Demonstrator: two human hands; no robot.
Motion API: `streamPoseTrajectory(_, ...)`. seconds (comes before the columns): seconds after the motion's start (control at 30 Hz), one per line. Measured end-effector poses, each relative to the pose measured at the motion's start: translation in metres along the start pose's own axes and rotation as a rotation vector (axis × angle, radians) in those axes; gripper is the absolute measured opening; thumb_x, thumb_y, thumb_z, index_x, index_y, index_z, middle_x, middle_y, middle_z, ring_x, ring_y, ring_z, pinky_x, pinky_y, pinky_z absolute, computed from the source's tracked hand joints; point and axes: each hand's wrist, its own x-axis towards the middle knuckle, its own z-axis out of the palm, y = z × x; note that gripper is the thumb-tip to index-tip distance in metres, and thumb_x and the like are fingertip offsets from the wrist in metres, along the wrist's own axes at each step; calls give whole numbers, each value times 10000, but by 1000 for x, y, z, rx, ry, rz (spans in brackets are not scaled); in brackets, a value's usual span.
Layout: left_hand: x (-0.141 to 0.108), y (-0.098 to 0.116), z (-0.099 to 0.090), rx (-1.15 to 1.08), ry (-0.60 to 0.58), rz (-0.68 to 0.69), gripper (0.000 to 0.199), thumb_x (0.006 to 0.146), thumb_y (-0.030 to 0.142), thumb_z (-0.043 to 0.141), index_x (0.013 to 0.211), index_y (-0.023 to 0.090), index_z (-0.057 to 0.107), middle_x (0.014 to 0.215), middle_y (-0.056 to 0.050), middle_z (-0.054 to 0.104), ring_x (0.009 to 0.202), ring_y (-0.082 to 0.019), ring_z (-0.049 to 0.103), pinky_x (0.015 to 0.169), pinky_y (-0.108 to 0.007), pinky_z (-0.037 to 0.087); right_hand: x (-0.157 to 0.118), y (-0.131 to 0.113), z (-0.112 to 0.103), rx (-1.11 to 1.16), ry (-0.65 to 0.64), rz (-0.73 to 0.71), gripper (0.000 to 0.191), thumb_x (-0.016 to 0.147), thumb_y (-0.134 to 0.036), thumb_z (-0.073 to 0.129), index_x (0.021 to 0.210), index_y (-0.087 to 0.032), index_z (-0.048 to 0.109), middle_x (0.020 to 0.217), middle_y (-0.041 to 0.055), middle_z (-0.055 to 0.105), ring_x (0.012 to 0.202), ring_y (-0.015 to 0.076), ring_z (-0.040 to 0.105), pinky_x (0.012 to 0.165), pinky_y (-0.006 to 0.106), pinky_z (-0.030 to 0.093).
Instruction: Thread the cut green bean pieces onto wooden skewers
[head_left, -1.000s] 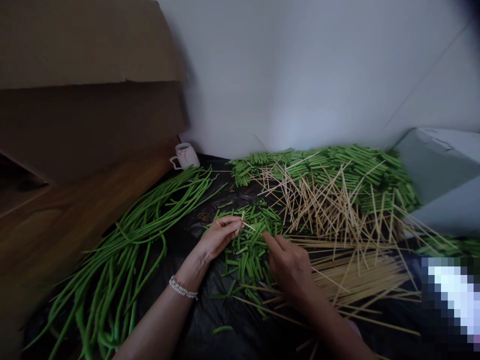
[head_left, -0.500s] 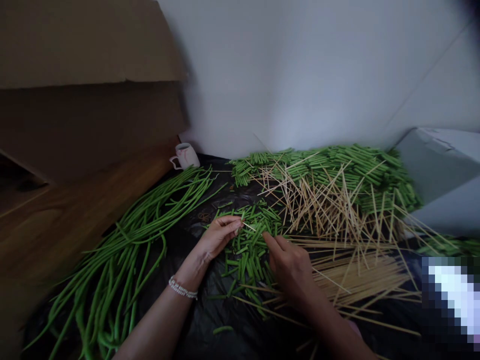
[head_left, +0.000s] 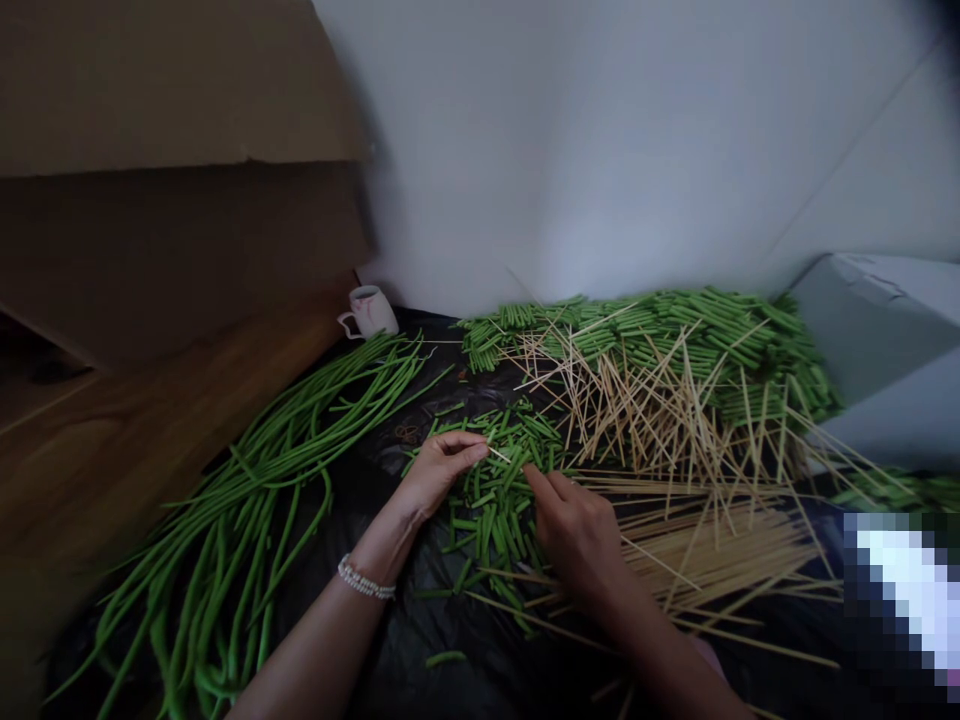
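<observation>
My left hand [head_left: 444, 468], with a beaded bracelet on the wrist, is pinched at the fingertips on a short cut piece of green bean, mostly hidden by the fingers. My right hand [head_left: 576, 525] is closed round a thin bamboo skewer [head_left: 499, 455], whose pale end points left to the left fingertips. Whether the tip is inside the bean piece cannot be made out. Below both hands lies a loose heap of cut bean pieces [head_left: 501, 520]. Right of my right hand, bare bamboo skewers [head_left: 720, 560] lie in a flat bundle.
Long uncut beans [head_left: 247, 500] spread on the left over black plastic sheeting [head_left: 405, 650]. Stacked skewered beans [head_left: 712, 320] lie along the white wall, their sticks jutting forward. A mug [head_left: 373, 312] stands at the back, near a cardboard box [head_left: 180, 220]. A white box [head_left: 885, 320] is at right.
My hands stay in nearly the same place. The left fingers have shifted slightly, and less of the bean piece shows at their tips now.
</observation>
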Motion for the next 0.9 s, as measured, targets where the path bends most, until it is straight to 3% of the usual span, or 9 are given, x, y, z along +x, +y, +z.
streamPoseTrajectory(0.3, 1, 1, -4, -170, -114, -125, 248, 580, 250, 868, 774, 149, 753, 713, -22, 693, 658, -88, 606, 667, -205, 460, 0, 0, -2, 0, -23, 18, 382, 789, -34, 467, 1100, -151, 655, 714, 5, 621, 584, 126, 553, 546, 270, 336)
streamPoseTrajectory(0.53, -6, 0, 6, -95, -150, -118, 231, 569, 257, 867, 728, 135, 753, 689, -28, 691, 631, -94, 583, 642, -216, 438, -1, -3, -1, 15, -51, 24, 389, 780, -24, 474, 1100, -158, 652, 729, 3, 637, 584, 130, 566, 553, 272, 327)
streamPoseTrajectory(0.77, -7, -7, 9, 53, -214, -20, 194, 627, 298, 829, 731, 150, 760, 747, -37, 707, 669, -127, 583, 695, -247, 443, -2, -5, 2, 21, -44, 16, 363, 798, -47, 484, 1106, -155, 644, 732, 2, 640, 583, 124, 559, 558, 269, 334)
streamPoseTrajectory(0.9, -5, -3, 8, 218, -125, 105, 211, 702, 368, 766, 783, 173, 771, 769, -55, 717, 716, -175, 603, 717, -282, 444, 1, 2, -1, -10, -10, 37, 339, 822, -58, 469, 1085, -167, 653, 712, -2, 630, 588, 123, 555, 557, 268, 331)
